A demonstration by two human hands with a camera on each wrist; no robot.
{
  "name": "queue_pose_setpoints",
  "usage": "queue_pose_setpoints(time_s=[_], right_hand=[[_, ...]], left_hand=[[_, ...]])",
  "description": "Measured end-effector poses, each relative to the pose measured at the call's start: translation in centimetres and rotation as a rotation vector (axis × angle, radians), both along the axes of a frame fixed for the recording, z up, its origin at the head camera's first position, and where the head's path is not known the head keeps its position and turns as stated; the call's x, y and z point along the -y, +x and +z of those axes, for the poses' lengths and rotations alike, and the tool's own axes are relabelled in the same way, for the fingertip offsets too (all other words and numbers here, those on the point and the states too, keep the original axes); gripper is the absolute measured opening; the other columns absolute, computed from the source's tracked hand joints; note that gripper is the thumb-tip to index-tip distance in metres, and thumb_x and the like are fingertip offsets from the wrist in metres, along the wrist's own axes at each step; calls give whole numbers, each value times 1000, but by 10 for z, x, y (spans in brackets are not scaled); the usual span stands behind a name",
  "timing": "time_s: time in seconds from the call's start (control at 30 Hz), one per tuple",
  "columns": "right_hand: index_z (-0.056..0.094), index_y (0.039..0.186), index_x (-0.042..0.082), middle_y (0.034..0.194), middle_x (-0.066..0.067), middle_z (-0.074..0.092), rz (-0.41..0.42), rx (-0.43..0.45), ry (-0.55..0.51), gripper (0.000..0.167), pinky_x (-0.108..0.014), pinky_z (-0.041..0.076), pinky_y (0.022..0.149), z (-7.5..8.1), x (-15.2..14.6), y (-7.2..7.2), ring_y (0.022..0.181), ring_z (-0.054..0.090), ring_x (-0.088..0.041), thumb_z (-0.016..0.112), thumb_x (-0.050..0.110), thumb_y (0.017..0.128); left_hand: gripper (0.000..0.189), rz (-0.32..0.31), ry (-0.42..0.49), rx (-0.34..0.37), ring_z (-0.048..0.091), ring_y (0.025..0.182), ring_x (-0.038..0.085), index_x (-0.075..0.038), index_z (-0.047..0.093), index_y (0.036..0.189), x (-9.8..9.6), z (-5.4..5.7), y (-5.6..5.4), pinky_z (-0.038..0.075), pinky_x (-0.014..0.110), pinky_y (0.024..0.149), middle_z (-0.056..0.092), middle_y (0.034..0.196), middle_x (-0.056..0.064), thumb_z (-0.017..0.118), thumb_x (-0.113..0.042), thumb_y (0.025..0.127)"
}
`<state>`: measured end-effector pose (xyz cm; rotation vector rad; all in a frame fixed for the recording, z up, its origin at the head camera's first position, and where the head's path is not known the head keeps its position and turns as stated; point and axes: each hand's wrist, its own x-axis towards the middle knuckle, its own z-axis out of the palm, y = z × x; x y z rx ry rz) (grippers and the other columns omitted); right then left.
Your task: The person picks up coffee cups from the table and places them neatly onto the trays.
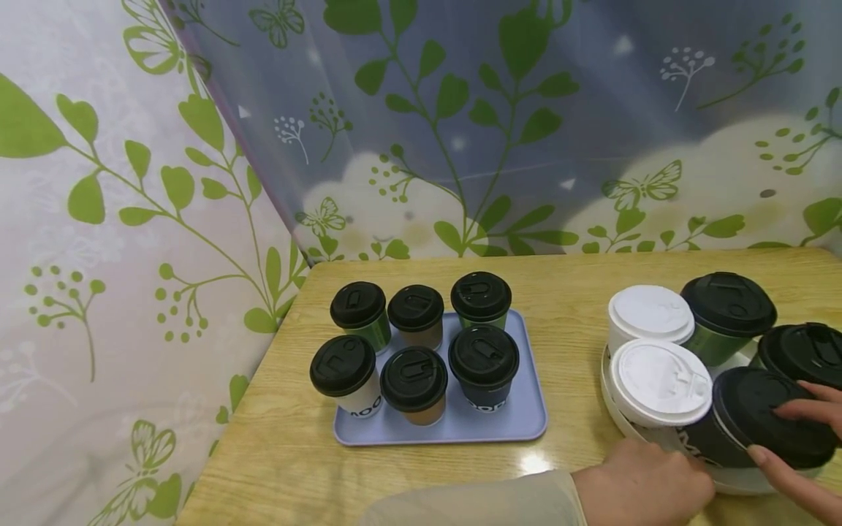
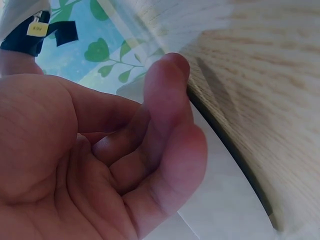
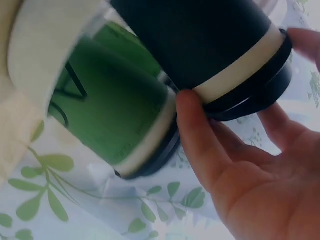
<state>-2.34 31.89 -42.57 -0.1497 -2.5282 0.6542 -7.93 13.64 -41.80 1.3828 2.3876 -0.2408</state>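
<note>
At the lower right of the head view, a dark paper coffee cup (image 1: 710,438) with a black lid leans to one side in a round white tray (image 1: 608,402). My right hand (image 3: 265,185) grips that cup around its lid, fingertips and thumb on opposite sides. Near the tray's front-left edge is my left hand (image 1: 647,482), its fingers loosely curled and holding nothing in the left wrist view. Sharing the round tray are two white-lidded cups (image 1: 661,380), a green cup (image 1: 713,345) and another black-lidded cup (image 1: 805,354).
A lavender rectangular tray (image 1: 533,409) on the wooden table (image 1: 276,467) carries several black-lidded cups (image 1: 414,376) in two rows. Behind the table hangs a leaf-patterned curtain (image 1: 460,146), with another patterned sheet on the left.
</note>
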Motion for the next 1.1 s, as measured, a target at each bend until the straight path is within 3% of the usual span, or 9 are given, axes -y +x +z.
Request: queue_pose_setpoints(time_s=[0.13,0.47,0.7,0.93,1.1], right_hand=[[60,114,-13,155,-37,35,-35,52,34,63,-62,15,122,7,8,-1,145,28,-56,89,26,73],[62,113,-12,158,-34,32,-46,75,117,68,-61,11,123,-1,-6,-1,149,25,-51,89,33,71],[60,115,-12,157,-35,32,2,56,57,67,-59,9,124,-8,-10,-2,150,23,-52,90,28,71],[56,119,-12,159,-36,26,36,122,19,65,-58,1,124,0,-9,-4,152,14,-52,88,26,76],[58,116,-11,159,-36,27,67,91,-2,65,-57,-1,124,-11,-19,-7,153,13,-51,91,24,72]], left_hand=[[13,-4,-6,10,57,73,-3,-37,62,110,-1,0,-2,51,25,65,66,100,-24,62,-47,102],[10,6,20,-11,57,79,-5,-38,62,107,-2,0,1,51,26,65,65,100,-25,63,-46,101],[8,-1,23,-46,57,76,-3,-38,62,107,-2,0,2,51,26,62,65,101,-25,61,-44,103],[4,-7,36,-66,54,71,-2,-37,61,107,1,0,1,48,26,58,64,97,-23,60,-39,104],[12,-67,78,-97,53,69,-3,-34,59,116,12,4,4,45,24,56,61,93,-22,55,-40,106]])
